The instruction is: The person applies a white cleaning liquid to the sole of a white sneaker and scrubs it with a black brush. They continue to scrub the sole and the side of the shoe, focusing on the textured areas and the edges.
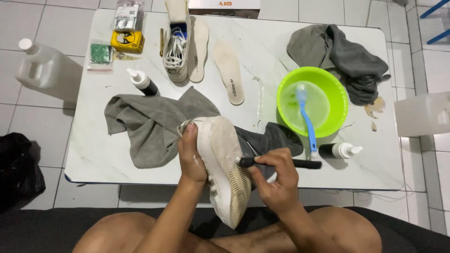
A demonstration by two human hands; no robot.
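My left hand (191, 157) grips a white sneaker (224, 164) by its side, sole turned up and tilted toward me over the table's front edge. My right hand (276, 175) is closed around a black-handled brush (304, 163), whose head presses against the sneaker's sole edge. A grey cloth (150, 122) lies spread under and behind the shoe. A green basin (337, 100) holding water and a blue brush (307, 119) stands to the right.
On the white table (93, 154) lie a second sneaker (176, 47), two insoles (229, 70), two squeeze bottles (143, 82), another grey cloth (347, 58), a yellow tin (127, 41) and small packets. Plastic jugs (44, 68) stand on the tiled floor at both sides.
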